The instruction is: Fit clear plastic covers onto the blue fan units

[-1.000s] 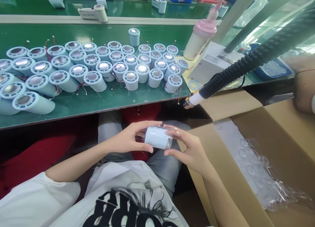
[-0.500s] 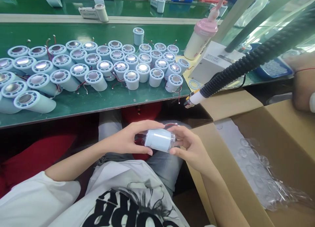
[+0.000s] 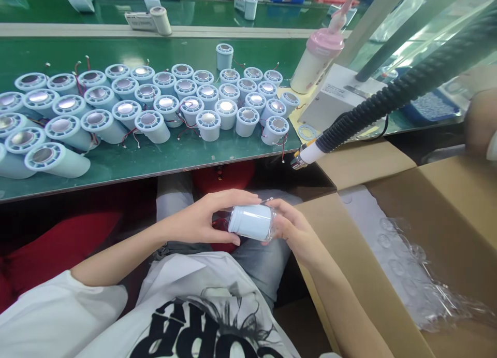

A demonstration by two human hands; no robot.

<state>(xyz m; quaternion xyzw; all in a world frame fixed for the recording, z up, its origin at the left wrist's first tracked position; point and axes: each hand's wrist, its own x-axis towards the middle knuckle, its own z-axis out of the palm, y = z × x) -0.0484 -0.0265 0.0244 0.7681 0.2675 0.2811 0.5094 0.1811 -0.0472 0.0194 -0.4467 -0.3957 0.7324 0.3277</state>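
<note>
A light blue cylindrical motor-like part [image 3: 250, 222] lies on its side between my hands, above my lap. Clear plastic film [image 3: 271, 232] wraps it and gathers at its right end. My left hand [image 3: 205, 218] grips the left end, thumb below and fingers along the top. At the other end, my right hand [image 3: 295, 226] has its thumb and fingers closed on the film and the part's edge. A short wire with a small plug [image 3: 267, 200] sticks out above the part. Several similar light blue parts [image 3: 208, 125] with wires stand on the green bench [image 3: 186, 163].
A black corrugated hose [image 3: 361, 114] with a metal nozzle [image 3: 298, 162] hangs right of my hands. Below it, an open cardboard box [image 3: 361, 270] holds clear plastic pieces [image 3: 407, 259]. A pink-topped bottle [image 3: 320, 52] stands on the bench. Another person's arm [image 3: 481, 119] shows at far right.
My right thumb has moved up and in against the part's right end, and the film there is now bunched. My left hand has stayed put. One part at the back has shifted slightly right.
</note>
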